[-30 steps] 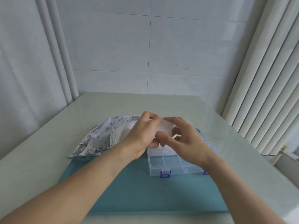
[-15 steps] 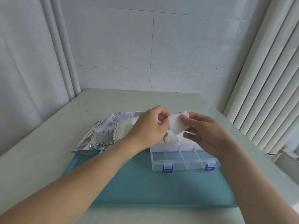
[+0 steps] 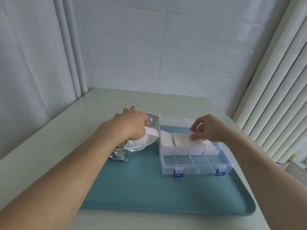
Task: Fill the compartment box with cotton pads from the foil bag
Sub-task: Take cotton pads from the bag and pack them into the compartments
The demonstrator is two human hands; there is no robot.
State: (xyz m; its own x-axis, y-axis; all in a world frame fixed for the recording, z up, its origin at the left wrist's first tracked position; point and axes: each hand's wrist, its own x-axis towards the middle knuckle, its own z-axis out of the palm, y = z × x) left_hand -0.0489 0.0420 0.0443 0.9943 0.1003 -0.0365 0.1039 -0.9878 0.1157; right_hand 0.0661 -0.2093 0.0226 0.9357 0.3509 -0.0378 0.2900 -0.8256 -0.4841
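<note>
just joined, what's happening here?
A person is filling a clear compartment box on a teal tray with cotton pads. The right hand sets a pad on the stacks in the back row; the front row holds nothing. The left hand pinches another pad at the open foil bag.
</note>
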